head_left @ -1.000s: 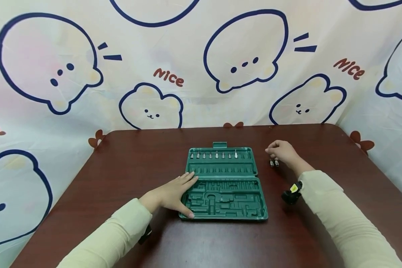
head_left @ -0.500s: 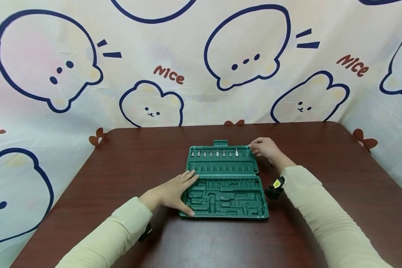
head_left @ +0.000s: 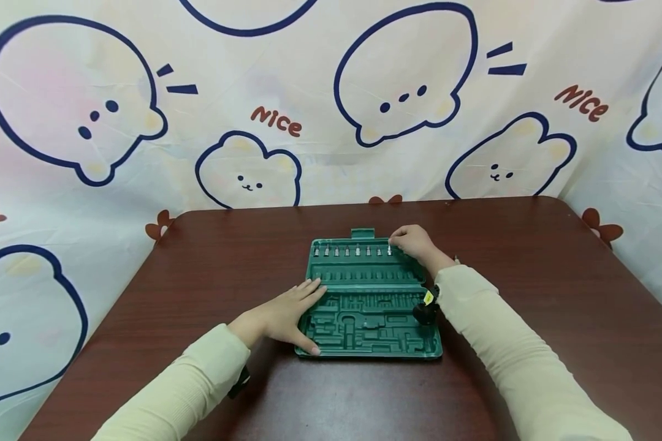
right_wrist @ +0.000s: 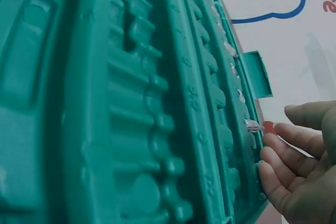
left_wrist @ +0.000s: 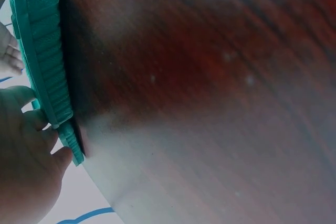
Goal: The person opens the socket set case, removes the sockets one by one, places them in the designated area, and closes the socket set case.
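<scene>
Left hand [head_left: 284, 318] flat, fingers straight, steadying case [head_left: 368, 346]; right hand [head_left: 414, 242] pinching bit [right_wrist: 253, 125] at 1 o'clock: seat squarely.

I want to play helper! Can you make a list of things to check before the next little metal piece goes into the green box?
1. Green box lies open and flat on the table: ok.
2. Left hand rests flat on the box's left edge, steadying it: ok.
3. Right hand is at the right end of the far row, fingers beside the last metal piece: ok.
4. That piece sits fully down in its slot: cannot tell.
5. Free slots remain in the rows: ok.
6. More loose pieces wait on the table: cannot tell, the right arm hides that spot.
</scene>
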Available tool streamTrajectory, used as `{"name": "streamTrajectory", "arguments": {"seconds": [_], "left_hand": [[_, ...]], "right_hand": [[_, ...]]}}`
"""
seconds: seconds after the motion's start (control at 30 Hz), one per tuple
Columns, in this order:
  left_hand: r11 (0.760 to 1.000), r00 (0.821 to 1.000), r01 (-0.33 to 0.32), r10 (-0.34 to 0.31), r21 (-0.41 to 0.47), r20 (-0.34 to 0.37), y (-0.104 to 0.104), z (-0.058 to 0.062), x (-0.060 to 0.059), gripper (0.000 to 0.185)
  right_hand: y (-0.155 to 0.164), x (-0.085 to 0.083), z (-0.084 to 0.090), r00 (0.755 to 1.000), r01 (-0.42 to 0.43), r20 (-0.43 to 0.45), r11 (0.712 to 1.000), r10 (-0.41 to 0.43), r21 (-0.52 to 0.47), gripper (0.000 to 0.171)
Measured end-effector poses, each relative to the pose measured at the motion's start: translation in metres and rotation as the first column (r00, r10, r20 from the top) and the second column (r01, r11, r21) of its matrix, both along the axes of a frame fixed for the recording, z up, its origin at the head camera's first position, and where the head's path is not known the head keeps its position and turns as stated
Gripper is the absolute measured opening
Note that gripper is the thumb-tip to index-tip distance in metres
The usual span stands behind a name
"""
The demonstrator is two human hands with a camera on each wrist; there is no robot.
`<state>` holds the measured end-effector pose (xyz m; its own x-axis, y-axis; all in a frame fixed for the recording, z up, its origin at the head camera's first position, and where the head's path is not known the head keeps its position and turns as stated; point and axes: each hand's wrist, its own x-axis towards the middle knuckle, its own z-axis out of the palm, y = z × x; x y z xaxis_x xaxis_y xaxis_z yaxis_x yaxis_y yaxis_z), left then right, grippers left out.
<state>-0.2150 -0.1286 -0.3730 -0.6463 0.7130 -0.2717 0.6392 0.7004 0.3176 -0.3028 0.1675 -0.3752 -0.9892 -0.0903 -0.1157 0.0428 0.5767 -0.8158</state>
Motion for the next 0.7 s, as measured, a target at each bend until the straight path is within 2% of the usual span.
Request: {"name": "streamTrajectory", "arguments": {"seconds": [0.23, 0.37, 0.6, 0.7], "left_hand": [[1.0, 1.0, -0.003, 0.003, -0.008, 0.009, 0.0005, 0.0002, 0.0, 0.11], [1.0, 1.0, -0.006, 0.006, -0.009, 0.022, 0.002, 0.0007, -0.0005, 0.11], [1.0, 0.999, -0.015, 0.015, -0.005, 0.032, 0.0013, -0.0007, -0.0007, 0.11], [1.0, 0.999, -0.017, 0.017, 0.002, 0.033, 0.0006, -0.0018, -0.0008, 0.11]], "right_hand": [[-0.0048, -0.0047, 0.0011, 1.0, -0.019, 0.003, 0.992, 0.018, 0.128, 0.021], [-0.0065, -0.0063, 0.0017, 0.999, -0.038, 0.037, 0.987, 0.033, 0.158, 0.025], [-0.0072, -0.0046, 0.0007, 0.998, 0.017, 0.062, 0.997, -0.022, 0.073, 0.021], [-0.0076, -0.0036, 0.0001, 0.998, 0.033, 0.044, 0.999, -0.034, 0.035, 0.017]]}}
